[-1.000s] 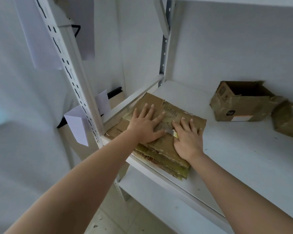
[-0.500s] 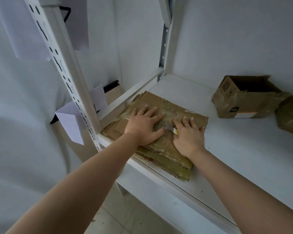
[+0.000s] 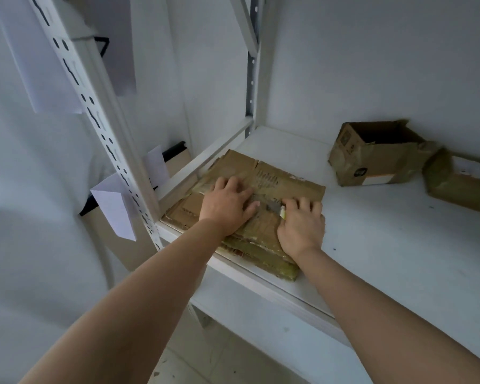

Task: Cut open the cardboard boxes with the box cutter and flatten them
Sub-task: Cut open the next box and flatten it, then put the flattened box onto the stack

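A white shelf (image 3: 399, 245) is seen, and at its front left corner a stack (image 3: 261, 239) of flattened cardboard is being pressed flat. That much is judged done: several sheets are piled, creased and frayed at the edges, with torn tape on top. Two boxes are left, by the look of it. An open box (image 3: 372, 159) is lying on its side near the back edge, crumpled and still taped, and a second box (image 3: 460, 187), apparently still closed, is touching it toward the right edge.

The left hand (image 3: 226, 206) is laid on the stack with fingers spread and nearly straight. The right hand (image 3: 301, 225) is curled over the cutter (image 3: 275, 208), which is held against the top sheet, its grey blade end pointing toward the left hand.
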### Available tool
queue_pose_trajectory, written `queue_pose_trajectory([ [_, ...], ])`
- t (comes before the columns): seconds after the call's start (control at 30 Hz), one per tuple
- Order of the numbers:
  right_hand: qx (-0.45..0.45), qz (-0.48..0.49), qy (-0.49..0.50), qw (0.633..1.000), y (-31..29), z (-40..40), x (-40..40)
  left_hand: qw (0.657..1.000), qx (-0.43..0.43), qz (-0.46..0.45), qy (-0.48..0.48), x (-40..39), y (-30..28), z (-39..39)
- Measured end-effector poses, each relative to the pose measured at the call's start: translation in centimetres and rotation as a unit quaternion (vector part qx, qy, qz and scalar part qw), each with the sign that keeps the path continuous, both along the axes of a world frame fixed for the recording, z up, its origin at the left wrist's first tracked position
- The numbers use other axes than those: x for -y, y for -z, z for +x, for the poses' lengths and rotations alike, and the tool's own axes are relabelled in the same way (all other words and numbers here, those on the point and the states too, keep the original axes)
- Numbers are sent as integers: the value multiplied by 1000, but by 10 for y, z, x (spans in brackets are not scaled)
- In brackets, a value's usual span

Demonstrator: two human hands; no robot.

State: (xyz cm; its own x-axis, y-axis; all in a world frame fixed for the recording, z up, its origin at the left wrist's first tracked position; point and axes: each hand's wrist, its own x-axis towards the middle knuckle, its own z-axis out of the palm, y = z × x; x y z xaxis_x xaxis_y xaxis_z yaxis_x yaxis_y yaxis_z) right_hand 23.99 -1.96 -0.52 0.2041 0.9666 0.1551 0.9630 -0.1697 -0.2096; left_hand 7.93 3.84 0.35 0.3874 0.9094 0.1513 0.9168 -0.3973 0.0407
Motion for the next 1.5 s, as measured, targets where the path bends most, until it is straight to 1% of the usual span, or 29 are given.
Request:
queue_pose_trajectory([
  [0.07, -54, -16, -17, 998, -9, 8, 0, 997, -14, -71, -3, -2, -13, 1],
  [0.13, -139, -10, -21, 990, -20, 18, 1, 992, -36, -117, -6, 0, -23, 2],
  [0.2, -201, 14, -18, 979, -27, 28, 6, 989, -83, -124, -1, 9, -29, 7],
  [0.23, -216, 18, -19, 976, -29, 31, 10, 988, -102, -119, 2, 14, -31, 10],
  [0.3, -230, 25, -16, 973, -29, 35, 20, 989, -106, -105, 1, 20, -36, 16],
  [0.37, -238, 52, -7, 970, -26, 40, 28, 993, -85, -80, 11, 22, -44, 19],
  [0.43, -238, 84, 6, 968, -27, 46, 35, 997, -58, -35, 34, 24, -52, 24],
  [0.5, -234, 96, 16, 967, -29, 53, 41, 997, -50, -5, 50, 28, -57, 32],
  [0.53, -232, 97, 18, 968, -30, 57, 45, 997, -63, -7, 55, 30, -58, 36],
  [0.63, -232, 99, 22, 967, -31, 73, 56, 989, -131, -51, 46, 33, -62, 44],
  [0.67, -233, 99, 27, 967, -31, 80, 60, 989, -135, -52, 39, 33, -64, 46],
  [0.73, -232, 104, 41, 966, -30, 95, 68, 992, -120, -23, 37, 36, -69, 56],
  [0.8, -234, 109, 62, 964, -31, 114, 79, 993, -107, -1, 55, 40, -76, 75],
  [0.9, -243, 117, 83, 959, -34, 146, 98, 991, -87, -8, 100, 47, -78, 115],
  [1.0, -229, 118, 113, 960, -38, 185, 117, 988, -74, -24, 133, 56, -71, 158],
  [1.1, -224, 119, 149, 956, -40, 225, 134, 983, -69, -18, 167, 66, -64, 198],
  [1.2, -233, 118, 175, 949, -37, 256, 151, 977, -46, -17, 209, 75, -62, 238],
  [1.33, -220, 132, 207, 944, -36, 287, 180, 962, -12, -22, 270, 95, -62, 292],
  [1.4, -224, 144, 229, 936, -38, 301, 198, 950, 11, -21, 312, 111, -60, 317],
  [1.5, -218, 165, 271, 923, -34, 314, 230, 922, 43, -29, 383, 135, -51, 346],
])
